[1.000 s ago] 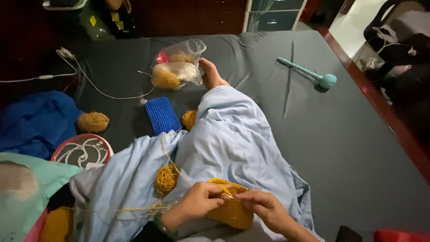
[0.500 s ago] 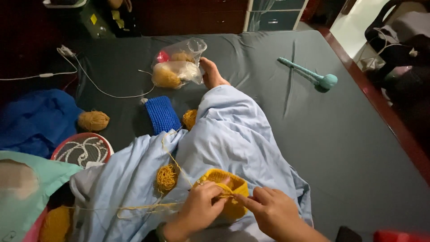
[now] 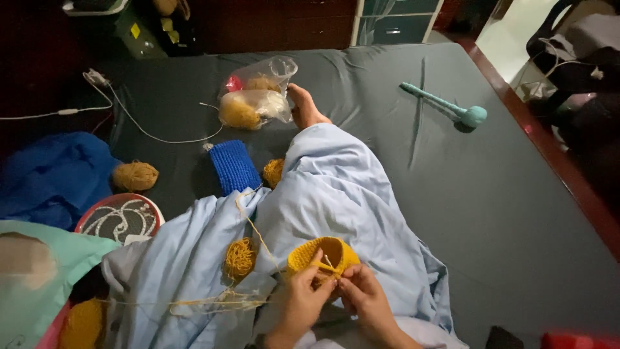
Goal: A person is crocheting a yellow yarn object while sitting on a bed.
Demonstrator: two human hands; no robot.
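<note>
both hands (image 3: 336, 294) shifted together, pinching yellow crochet piece (image 3: 316, 253), its hook mostly hidden.

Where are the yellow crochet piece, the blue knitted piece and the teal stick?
yellow crochet piece (image 3: 316, 251), head view, outer wall.
blue knitted piece (image 3: 234, 167), head view, middle.
teal stick (image 3: 475, 116), head view, round end.

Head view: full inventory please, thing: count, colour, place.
crochet piece: 1, yellow, in both hands over the lap
yarn ball: 1, tan, left on the bed
loose yarn: 1 clump, yellow, on the lap cloth
knitted piece: 1, blue, beside the knee
plastic bag: 1, clear, holding yarn, near the foot
wand: 1, teal, upper right on the bed
cable: 1, white, upper left
bed sheet: 1, dark grey
foot: 1, bare
left hand: on the crochet piece
right hand: on the crochet piece
</note>
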